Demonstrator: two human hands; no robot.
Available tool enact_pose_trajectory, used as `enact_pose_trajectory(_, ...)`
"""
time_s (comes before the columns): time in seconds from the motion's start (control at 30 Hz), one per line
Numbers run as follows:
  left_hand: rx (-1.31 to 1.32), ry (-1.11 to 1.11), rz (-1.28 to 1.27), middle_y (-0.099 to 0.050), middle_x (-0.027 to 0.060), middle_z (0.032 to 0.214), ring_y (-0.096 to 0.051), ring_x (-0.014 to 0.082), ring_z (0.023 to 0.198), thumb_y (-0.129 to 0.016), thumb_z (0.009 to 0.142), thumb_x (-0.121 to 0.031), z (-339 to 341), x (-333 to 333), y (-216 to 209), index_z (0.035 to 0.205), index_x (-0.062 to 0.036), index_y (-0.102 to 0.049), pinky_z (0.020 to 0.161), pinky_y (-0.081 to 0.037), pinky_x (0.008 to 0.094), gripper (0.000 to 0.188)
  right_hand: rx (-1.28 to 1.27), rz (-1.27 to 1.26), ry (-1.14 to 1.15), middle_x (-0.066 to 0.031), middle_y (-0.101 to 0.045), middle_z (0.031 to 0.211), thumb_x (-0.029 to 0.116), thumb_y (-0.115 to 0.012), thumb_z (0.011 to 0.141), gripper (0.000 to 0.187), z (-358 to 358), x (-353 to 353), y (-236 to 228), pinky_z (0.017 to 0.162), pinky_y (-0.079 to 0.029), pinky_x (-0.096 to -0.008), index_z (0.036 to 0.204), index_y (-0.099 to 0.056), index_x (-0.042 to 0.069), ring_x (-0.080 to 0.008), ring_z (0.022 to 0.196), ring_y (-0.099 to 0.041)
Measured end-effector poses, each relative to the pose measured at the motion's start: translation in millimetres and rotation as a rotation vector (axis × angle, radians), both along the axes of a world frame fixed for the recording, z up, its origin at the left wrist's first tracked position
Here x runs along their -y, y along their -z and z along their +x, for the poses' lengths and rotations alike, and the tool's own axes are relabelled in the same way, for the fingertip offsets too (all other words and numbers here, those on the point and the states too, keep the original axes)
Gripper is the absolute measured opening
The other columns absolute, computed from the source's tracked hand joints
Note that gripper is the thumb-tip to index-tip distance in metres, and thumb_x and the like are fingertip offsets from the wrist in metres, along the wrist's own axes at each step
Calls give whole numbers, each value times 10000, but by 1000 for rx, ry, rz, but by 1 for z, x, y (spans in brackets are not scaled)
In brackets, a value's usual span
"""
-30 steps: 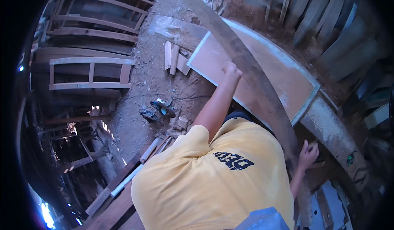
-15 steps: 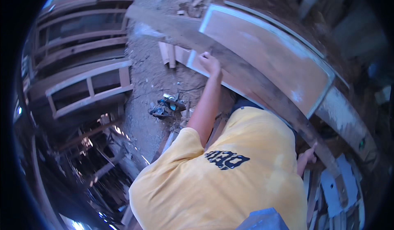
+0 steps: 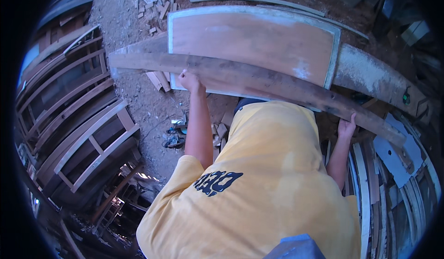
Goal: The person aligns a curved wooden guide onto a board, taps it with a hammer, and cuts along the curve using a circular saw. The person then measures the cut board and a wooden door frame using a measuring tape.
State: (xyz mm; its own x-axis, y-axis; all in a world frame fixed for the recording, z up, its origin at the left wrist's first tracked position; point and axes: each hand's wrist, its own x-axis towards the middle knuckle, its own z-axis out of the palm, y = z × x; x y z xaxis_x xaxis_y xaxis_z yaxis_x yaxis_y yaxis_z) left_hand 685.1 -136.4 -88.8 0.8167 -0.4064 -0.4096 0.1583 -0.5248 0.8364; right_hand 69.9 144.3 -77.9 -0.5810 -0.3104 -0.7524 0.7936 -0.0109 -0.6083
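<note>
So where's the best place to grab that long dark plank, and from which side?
Grip the long dark plank by its near edge, hands spread wide as the left hand and right hand are. It is long, and the panel blocks the far side.

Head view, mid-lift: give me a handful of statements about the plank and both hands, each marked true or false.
1. The left hand grips the long dark plank. True.
2. The right hand hangs free, away from the plank. False: it holds the plank's lower edge near its right end.
3. A framed orange-brown panel lies just beyond the plank. True.
4. The wooden window frames are stacked on the person's right. False: they lie on the left.
5. The person wears a yellow shirt. True.
</note>
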Motion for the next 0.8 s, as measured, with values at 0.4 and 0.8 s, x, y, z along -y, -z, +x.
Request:
enact_pose_trajectory(0.4,814,535,84,-591,187,1117,-500,300,1147,-492,1047,-230,-43,58,-30,1102,33,-575,997,-375,485,282,-138,-222,-24,-127,-560,1445,195,-654,1008,486,-25,108,-4,1201,-361,-469,1437,-496,30,-291,1360,-504)
enact_pose_trajectory(0.8,1073,1023,54,-577,166,1079,-524,373,1046,-551,1009,-241,-160,72,15,1032,-49,-581,912,-385,516,196,-104,-38,11,-97,-609,1363,164,-719,964,483,-21,115,38,1134,-447,-459,1397,-532,60,-274,1275,-568)
